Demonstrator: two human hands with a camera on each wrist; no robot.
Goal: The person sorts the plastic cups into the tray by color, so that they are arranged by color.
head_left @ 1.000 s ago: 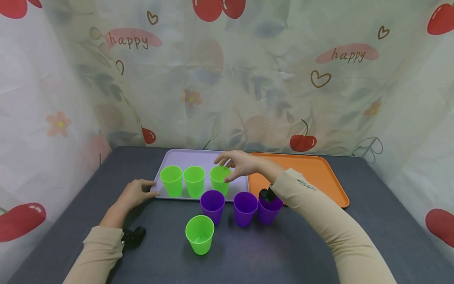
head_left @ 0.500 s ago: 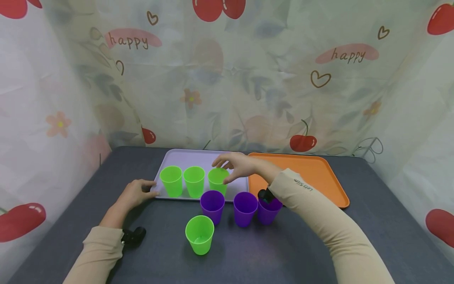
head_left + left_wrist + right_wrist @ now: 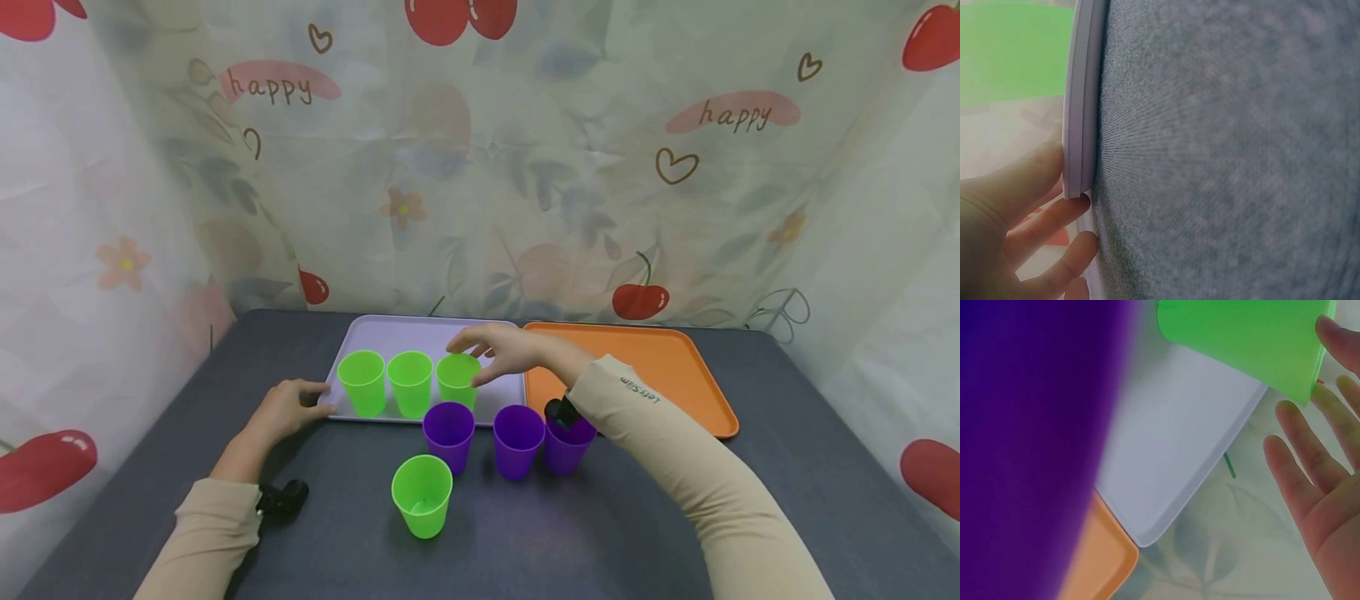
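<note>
Left sleeve (lower left) and right sleeve (lower right): beige, the latter bearing dark lettering; black device at each wrist.

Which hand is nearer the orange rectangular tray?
Right: the right hand is by the left edge of the orange tray; the left hand grips the lavender rectangular tray at its left end.

"happy" twice on backdrop; "LetsSlim" on right sleeve

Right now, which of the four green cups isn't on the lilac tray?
The frontmost green cup, standing upright on the dark table in front of the purple cups; the other three green cups line up on the lilac tray.
</note>
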